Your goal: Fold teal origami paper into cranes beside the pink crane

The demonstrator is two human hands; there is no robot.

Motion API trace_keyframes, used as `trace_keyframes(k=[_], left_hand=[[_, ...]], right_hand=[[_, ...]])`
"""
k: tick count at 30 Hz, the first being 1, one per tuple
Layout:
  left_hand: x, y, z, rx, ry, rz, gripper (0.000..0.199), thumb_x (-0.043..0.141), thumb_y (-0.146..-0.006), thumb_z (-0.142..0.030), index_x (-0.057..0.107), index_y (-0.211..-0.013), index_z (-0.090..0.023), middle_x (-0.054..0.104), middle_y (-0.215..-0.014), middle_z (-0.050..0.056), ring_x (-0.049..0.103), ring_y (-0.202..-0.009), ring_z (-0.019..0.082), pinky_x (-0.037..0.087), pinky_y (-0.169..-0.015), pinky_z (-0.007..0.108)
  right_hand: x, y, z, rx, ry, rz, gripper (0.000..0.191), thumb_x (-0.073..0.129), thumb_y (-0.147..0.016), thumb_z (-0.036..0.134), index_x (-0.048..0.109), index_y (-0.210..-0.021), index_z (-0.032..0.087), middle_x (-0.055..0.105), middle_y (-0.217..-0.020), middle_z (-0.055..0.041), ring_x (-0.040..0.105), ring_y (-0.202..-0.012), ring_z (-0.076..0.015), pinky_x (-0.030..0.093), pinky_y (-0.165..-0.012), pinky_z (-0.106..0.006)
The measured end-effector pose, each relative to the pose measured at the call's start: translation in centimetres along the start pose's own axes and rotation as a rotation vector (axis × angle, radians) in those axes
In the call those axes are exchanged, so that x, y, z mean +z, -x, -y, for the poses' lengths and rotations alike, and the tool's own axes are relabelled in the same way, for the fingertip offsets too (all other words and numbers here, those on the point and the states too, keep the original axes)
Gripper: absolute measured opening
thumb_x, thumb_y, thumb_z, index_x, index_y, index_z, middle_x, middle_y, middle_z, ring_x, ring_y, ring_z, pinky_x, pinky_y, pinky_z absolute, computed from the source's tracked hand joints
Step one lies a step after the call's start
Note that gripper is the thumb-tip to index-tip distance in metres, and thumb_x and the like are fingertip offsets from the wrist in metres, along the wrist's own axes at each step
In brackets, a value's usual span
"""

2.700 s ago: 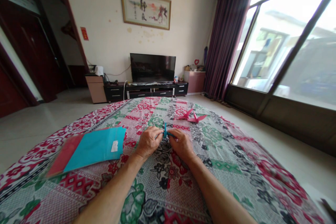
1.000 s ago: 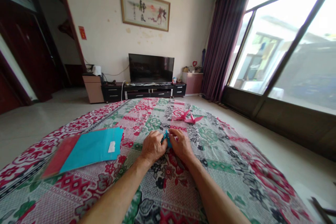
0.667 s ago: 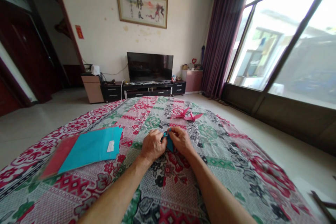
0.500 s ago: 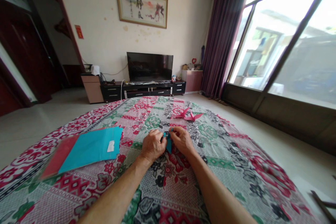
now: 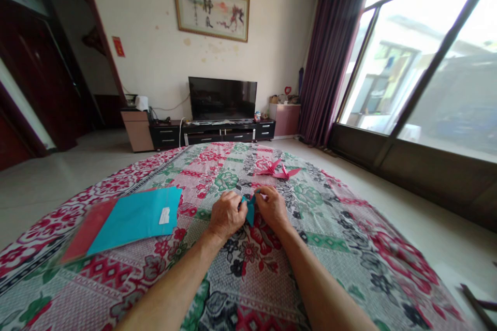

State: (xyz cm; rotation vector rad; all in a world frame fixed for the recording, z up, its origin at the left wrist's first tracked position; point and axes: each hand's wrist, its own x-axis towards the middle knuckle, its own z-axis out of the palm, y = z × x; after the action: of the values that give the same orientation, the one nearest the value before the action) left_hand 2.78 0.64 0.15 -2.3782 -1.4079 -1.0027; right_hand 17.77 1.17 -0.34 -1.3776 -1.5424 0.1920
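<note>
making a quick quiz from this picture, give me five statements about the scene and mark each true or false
1. Both the left hand and the right hand hold the blue folded paper. True.
2. The flat blue paper lies to the right of both hands. False: the flat blue paper lies to their left.
3. Two pink folded birds lie on the table beyond the hands. True.
4. The television shows a bright picture. False: the screen of the television is dark.
5. The tablecloth has a flower pattern. True.
</note>
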Motion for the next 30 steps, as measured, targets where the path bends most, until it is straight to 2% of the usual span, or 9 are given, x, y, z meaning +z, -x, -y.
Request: trace_keyframes(k=[5,12,17,22,25,30], left_hand=[[-0.1,0.0,-0.2,0.016,-0.002,0.018,0.021,0.050,-0.082,-0.024,0.054,-0.062,-0.019,0.058,-0.070,0.004,0.053,-0.077,0.017,0.040,-0.071,0.026],[0.0,0.1,-0.3,0.020,0.014,0.053,0.019,0.050,-0.081,-0.025,0.055,-0.064,-0.019,0.059,-0.072,0.003,0.053,-0.077,0.017,0.041,-0.072,0.027],[-0.2,0.0,-0.5,0.015,0.018,0.068,0.020,0.049,-0.082,-0.025,0.056,-0.064,-0.019,0.058,-0.071,0.004,0.053,-0.077,0.017,0.041,-0.071,0.027],[-0.2,0.0,-0.6,0.025,0.015,0.077,0.020,0.049,-0.082,-0.025,0.057,-0.065,-0.019,0.058,-0.071,0.005,0.053,-0.078,0.018,0.040,-0.071,0.028],[-0.1,0.1,-0.6,0.047,0.015,0.062,0.019,0.050,-0.082,-0.025,0.057,-0.065,-0.019,0.058,-0.072,0.005,0.052,-0.079,0.019,0.040,-0.071,0.029],[-0.2,0.1,-0.7,0.068,0.001,0.060,0.018,0.050,-0.082,-0.025,0.057,-0.066,-0.019,0.058,-0.072,0.005,0.052,-0.079,0.019,0.040,-0.071,0.029]], right_hand=[[-0.2,0.0,0.2,0.032,0.031,-0.012,0.020,0.050,-0.074,0.023,0.069,-0.080,0.020,0.066,-0.088,-0.0047,0.060,-0.081,-0.0164,0.043,-0.078,-0.027],[-0.2,0.0,0.0,0.073,0.186,0.018,0.019,0.050,-0.073,0.019,0.069,-0.074,0.019,0.066,-0.083,-0.0047,0.059,-0.078,-0.0156,0.042,-0.077,-0.025],[-0.1,-0.1,-0.2,0.070,0.170,0.014,0.020,0.049,-0.071,0.019,0.068,-0.073,0.019,0.065,-0.081,-0.0055,0.059,-0.077,-0.0175,0.043,-0.075,-0.027],[-0.3,-0.1,0.0,0.103,0.082,-0.022,0.030,0.049,-0.068,0.021,0.064,-0.093,0.018,0.066,-0.086,-0.0054,0.059,-0.076,-0.0177,0.044,-0.073,-0.029],[-0.5,-0.1,0.3,0.160,0.061,-0.046,0.036,0.047,-0.068,0.021,0.061,-0.101,0.016,0.065,-0.077,-0.0034,0.058,-0.068,-0.0163,0.044,-0.068,-0.028],[-0.6,0.0,0.9,0.159,-0.020,-0.014,0.029,0.048,-0.073,0.034,0.063,-0.091,0.017,0.059,-0.061,0.0007,0.054,-0.057,-0.0148,0.041,-0.061,-0.026]])
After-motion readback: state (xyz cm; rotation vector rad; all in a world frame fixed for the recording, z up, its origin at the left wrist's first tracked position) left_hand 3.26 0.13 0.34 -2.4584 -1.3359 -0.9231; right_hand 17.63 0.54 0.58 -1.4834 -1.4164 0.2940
